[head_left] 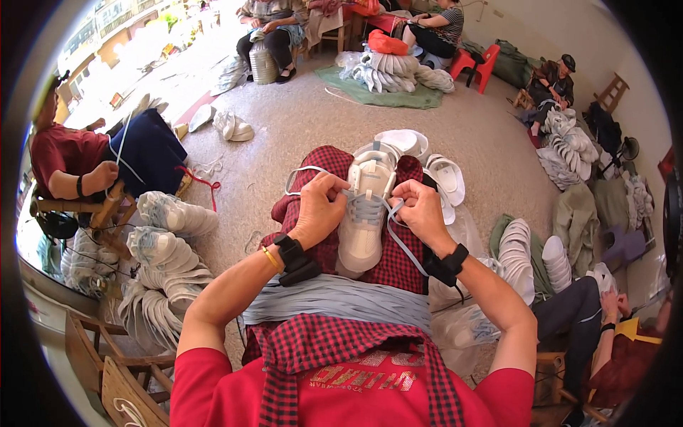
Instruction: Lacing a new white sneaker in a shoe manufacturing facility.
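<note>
One gray lace [400, 244] is pinched by fingers [335, 183] of the left hand [318, 208], at ten o'clock, and right hand [421, 213], at three, around the white shoe [361, 242], lying toe toward six on checked fabric [316, 250]. Uneven tugging could twist the lace or tip the shoe.

Worn were a red short-sleeved shirt [348, 409], red-and-black checked apron [313, 349] and black wrist units [448, 266] (the left adjoined a yellow bracelet [272, 258]).
</note>
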Demonstrator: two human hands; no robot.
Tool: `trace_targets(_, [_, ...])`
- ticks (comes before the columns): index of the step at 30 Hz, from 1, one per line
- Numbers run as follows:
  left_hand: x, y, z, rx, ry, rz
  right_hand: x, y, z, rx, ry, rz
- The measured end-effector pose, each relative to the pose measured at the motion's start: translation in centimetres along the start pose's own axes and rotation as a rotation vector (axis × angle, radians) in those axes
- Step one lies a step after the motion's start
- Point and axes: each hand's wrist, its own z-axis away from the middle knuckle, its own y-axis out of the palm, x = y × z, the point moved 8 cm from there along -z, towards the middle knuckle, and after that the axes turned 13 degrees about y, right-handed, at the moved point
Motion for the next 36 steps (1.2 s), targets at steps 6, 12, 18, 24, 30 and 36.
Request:
trace_targets(6, [-2.7,0.8,-0.5,0.103,0.298,-0.151,0.1,0.0,0.0,-0.011,0.001,0.022])
trace_targets(12, [-3.4,1.1,-1.8,0.228,0.567,-0.231,0.4,-0.3,0.0,-0.052,-0.061,0.026])
trace_targets(18, [-1.8,0.6,-2.2,0.380,0.276,-0.069,3.0,-0.1,0.7,-0.014,-0.160,0.219])
trace_targets(24, [-1.0,0.5,-2.2,0.346,0.209,-0.012,4.9,0.7,0.0,0.118,-0.469,0.503])
trace_targets(30, [-0.8,0.4,-2.2,0.305,0.154,-0.047,7.6,1.2,0.2,0.101,-0.713,0.814])
trace_targets(36, [0.5,0.9,-2.5,0.331,-0.020,-0.017,7.0,2.5,0.0,0.232,-0.891,0.996])
